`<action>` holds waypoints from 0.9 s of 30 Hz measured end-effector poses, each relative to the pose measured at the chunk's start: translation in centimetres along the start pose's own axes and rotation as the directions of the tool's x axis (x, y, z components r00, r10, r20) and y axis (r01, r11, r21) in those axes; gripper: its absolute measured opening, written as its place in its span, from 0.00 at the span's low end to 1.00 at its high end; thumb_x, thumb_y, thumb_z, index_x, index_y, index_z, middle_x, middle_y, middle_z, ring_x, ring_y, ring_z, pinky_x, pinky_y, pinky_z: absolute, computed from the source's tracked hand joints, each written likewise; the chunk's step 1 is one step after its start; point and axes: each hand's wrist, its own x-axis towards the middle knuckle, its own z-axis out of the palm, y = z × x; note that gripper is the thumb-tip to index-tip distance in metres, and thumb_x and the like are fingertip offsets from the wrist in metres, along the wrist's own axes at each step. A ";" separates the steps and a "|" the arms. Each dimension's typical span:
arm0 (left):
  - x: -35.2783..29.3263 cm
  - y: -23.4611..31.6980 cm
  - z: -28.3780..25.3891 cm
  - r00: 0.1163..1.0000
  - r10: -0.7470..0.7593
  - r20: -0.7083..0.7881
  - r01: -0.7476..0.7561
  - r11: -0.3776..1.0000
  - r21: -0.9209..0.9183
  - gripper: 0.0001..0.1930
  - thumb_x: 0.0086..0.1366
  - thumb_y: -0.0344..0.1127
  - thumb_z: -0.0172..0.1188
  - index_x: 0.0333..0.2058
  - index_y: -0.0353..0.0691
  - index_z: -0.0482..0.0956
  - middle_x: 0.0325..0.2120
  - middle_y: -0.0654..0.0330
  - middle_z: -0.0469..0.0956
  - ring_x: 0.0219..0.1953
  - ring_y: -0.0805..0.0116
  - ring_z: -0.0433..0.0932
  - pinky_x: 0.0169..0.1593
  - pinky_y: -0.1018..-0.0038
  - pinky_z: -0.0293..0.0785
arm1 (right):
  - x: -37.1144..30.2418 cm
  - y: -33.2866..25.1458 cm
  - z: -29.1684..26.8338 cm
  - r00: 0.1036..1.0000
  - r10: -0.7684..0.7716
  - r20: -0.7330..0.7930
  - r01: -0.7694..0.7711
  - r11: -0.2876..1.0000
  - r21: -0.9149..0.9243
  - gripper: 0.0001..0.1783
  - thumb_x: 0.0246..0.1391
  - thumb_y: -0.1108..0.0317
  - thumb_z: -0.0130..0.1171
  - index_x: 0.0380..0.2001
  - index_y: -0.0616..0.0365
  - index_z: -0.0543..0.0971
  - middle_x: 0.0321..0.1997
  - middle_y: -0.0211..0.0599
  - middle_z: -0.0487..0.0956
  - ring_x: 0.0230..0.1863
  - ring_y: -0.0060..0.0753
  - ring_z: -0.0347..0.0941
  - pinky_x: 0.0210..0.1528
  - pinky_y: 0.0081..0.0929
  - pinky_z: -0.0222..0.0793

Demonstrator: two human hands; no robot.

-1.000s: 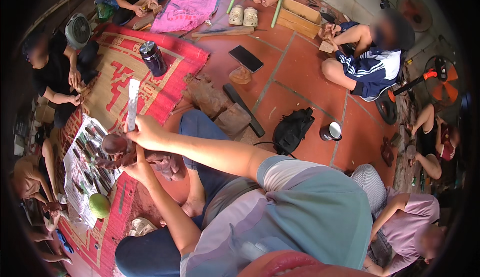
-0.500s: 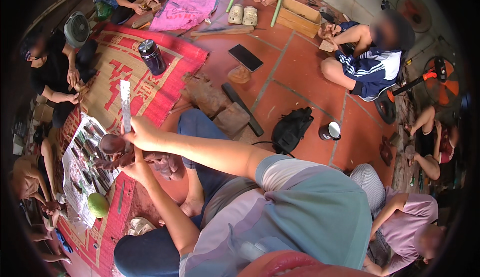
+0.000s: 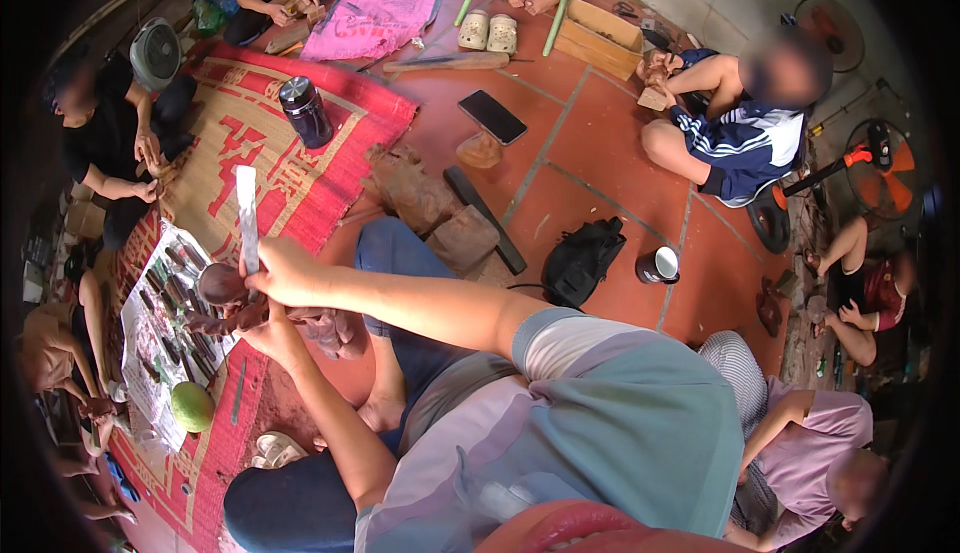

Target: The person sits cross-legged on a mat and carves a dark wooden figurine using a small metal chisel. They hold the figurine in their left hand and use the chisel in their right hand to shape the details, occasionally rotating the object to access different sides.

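Head view, the only one: the right hand (image 3: 287, 271) has its fingers clenched round the lower part of a pale flat blade (image 3: 247, 203), which rises upright past them, while the left hand (image 3: 270, 333), just below, grips a brown carved figure (image 3: 222, 285). The figure's rounded head sits just left of the right fingers, and its body stretches off to the right behind the left wrist. The step in hand looks like close two-handed work, blade against figure; whether they touch is hidden behind the right fingers. Another stroke would, I judge, call for a firm left grasp and a steady angle on the blade. Left of the fingers, slim dark tools (image 3: 172, 298) lie on a printed sheet (image 3: 147, 415), close enough to the figure to be knocked. Below them are a round green fruit (image 3: 193, 407) and a loose narrow tool (image 3: 239, 391). Above the fingers, a dark flask (image 3: 306, 113) stands on the patterned mat (image 3: 352, 103); to the upper right lie lumpy brown blocks (image 3: 410, 191), a dark bar (image 3: 485, 218) and a phone (image 3: 492, 117), all clear of the hands.
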 end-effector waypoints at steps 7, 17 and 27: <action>0.1 0.1 -0.2 1.000 0.011 0.008 -0.011 0.999 0.047 0.31 0.51 0.25 0.69 0.52 0.30 0.65 0.50 0.51 0.71 0.51 0.62 0.72 0.56 0.67 0.68 | -0.6 -0.8 0.0 0.999 -0.044 0.006 0.044 0.999 0.025 0.08 0.42 0.74 0.63 0.29 0.58 0.77 0.26 0.44 0.79 0.33 0.45 0.79 0.37 0.36 0.71; 0.0 0.4 0.0 1.000 0.009 -0.006 -0.008 0.999 0.042 0.28 0.50 0.26 0.69 0.50 0.29 0.68 0.47 0.50 0.74 0.48 0.62 0.73 0.54 0.67 0.69 | -0.3 -0.3 -0.6 0.997 0.008 0.071 -0.007 1.000 -0.023 0.07 0.43 0.74 0.63 0.29 0.59 0.78 0.27 0.41 0.80 0.32 0.37 0.78 0.37 0.32 0.71; 0.1 0.0 0.0 1.000 0.029 -0.003 -0.028 0.999 0.025 0.31 0.51 0.24 0.69 0.52 0.29 0.64 0.49 0.51 0.71 0.48 0.63 0.72 0.54 0.68 0.68 | -0.1 0.1 -0.3 0.998 0.029 0.052 -0.034 0.995 0.089 0.07 0.44 0.74 0.62 0.30 0.58 0.77 0.28 0.42 0.80 0.34 0.38 0.79 0.37 0.35 0.71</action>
